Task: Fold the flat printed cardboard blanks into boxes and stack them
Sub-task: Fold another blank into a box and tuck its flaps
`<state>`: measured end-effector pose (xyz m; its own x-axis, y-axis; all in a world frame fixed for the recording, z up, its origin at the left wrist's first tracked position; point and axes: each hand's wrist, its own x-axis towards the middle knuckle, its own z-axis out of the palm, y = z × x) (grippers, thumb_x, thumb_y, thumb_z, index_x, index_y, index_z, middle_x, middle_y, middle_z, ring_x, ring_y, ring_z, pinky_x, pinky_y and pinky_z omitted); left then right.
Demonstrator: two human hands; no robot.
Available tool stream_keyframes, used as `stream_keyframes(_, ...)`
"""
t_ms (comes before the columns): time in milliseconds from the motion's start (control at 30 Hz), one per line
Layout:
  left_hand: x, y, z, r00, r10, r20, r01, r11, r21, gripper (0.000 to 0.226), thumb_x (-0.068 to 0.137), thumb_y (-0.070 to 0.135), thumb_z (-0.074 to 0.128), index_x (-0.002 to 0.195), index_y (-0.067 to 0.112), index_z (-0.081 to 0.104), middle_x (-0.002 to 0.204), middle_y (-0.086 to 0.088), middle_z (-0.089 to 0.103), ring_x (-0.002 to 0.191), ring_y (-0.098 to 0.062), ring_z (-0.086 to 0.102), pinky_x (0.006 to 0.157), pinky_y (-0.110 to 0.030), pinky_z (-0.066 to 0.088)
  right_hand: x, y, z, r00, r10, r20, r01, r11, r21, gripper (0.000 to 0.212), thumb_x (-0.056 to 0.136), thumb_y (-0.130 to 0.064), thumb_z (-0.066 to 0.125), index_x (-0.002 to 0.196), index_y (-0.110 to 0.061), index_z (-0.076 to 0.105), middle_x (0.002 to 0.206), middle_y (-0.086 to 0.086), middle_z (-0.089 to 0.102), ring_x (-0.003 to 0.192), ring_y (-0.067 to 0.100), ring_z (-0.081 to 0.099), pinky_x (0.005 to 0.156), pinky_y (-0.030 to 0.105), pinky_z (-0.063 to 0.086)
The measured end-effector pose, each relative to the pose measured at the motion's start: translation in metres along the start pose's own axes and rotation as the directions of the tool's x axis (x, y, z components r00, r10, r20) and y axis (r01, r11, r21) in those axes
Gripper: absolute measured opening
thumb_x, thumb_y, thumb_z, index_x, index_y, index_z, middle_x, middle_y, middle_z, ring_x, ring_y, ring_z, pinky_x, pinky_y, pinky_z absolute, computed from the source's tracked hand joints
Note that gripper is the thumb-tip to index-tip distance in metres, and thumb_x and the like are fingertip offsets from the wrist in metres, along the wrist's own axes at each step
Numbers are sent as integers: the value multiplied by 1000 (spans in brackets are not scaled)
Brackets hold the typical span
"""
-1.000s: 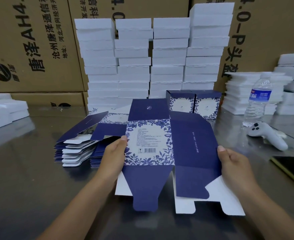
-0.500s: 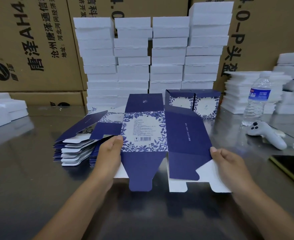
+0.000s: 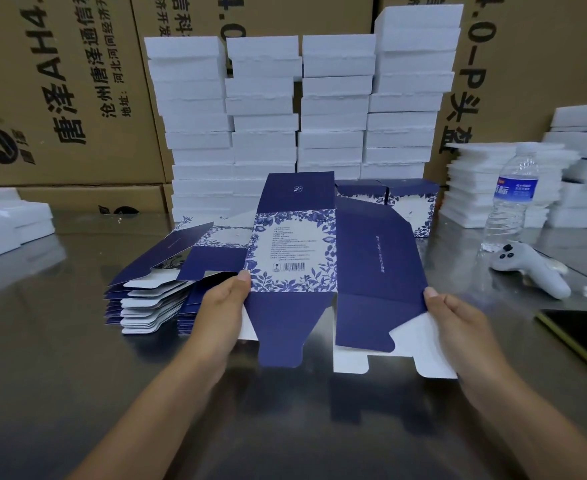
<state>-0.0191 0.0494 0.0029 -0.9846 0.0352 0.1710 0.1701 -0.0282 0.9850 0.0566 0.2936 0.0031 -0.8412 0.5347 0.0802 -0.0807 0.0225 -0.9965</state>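
Blank [image 3: 295,251] pinched at opposite edges by left hand [image 3: 223,306] and right hand [image 3: 458,323], thumbs atop.

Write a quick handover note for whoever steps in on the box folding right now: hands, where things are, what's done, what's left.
Left hand grips the left edge of the blank, thumb on top.
Right hand grips its right edge.
The blank is held out flat, printed side up, not yet folded.
Pile of flat blanks: on the table, left of the hands.
Done: two folded boxes stand side by side behind the blank.
Left: fold this blank, then the pile, and stack.
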Motion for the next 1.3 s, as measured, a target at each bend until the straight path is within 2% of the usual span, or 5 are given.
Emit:
stream_keyframes(267,-1,9,-1,991,-100,87,118,967,-225,25,95,30,51,96,15,71,94,-4,75,81,-17,72,64,-26,54,2,8,0,1000,17,24,-12,978,-209,38,96,-27,51,81,7,59,68,9,60,52,17,51,43,19,40)
stream_keyframes(467,-6,12,4,967,-72,245,131,963,-233,26,95,29,48,95,8,63,105,-12,71,96,-28,67,74,-40,57,-2,14,6,966,-191,173,249,870,-426,27,93,-32,53,118,-25,50,88,-3,56,73,13,56,64,23,42)
stream_keyframes(767,-8,1,11,946,10,325,2,999,-36,26,99,12,44,114,28,58,124,7,64,113,-11,61,85,-28,47,-8,20,5,892,-135,432,363,784,-504,106,51,-82,51,143,-46,14,115,-19,46,92,4,54,81,24,44)
stream_keyframes(1033,-9,-17,7,833,49,552,-266,909,321,91,89,0,52,124,75,14,139,22,39,131,9,32,98,-8,34,-7,21,9,876,-338,345,463,791,-400,33,83,-60,29,97,-44,54,86,-34,62,79,-8,57,67,17,41)
stream_keyframes(1300,-4,-19,7,896,136,422,-276,917,289,102,74,17,79,144,50,14,123,17,55,104,0,60,86,-19,50,-6,26,8,853,-403,331,499,815,-295,53,92,-52,29,74,-17,65,77,-11,70,72,1,62,69,18,46)
